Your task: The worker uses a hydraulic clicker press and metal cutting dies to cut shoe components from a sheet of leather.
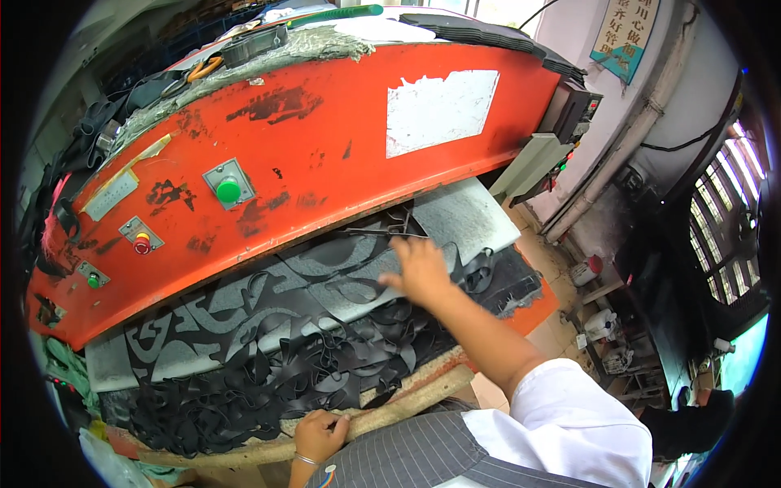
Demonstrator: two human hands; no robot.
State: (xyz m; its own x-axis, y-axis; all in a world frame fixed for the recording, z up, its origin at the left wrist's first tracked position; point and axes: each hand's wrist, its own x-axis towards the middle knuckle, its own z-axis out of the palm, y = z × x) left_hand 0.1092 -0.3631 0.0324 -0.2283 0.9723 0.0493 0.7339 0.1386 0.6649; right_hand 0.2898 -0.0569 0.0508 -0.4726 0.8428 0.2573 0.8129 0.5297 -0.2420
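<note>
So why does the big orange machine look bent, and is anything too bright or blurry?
The head view is fisheye, so it bends the orange machine; there too, the barred window glares, and the right hand looks slightly blurred.

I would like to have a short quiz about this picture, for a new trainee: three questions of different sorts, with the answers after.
1. Fill in: the ______ hand reaches over the pale board.
2. True or false: the left hand is at the brown rail along the front.
3. Which colour is the biggest round button on the front of the orange machine? A) red B) green C) blue

Key:
1. Right; the right hand has its fingers spread above the board.
2. True.
3. B.
</note>
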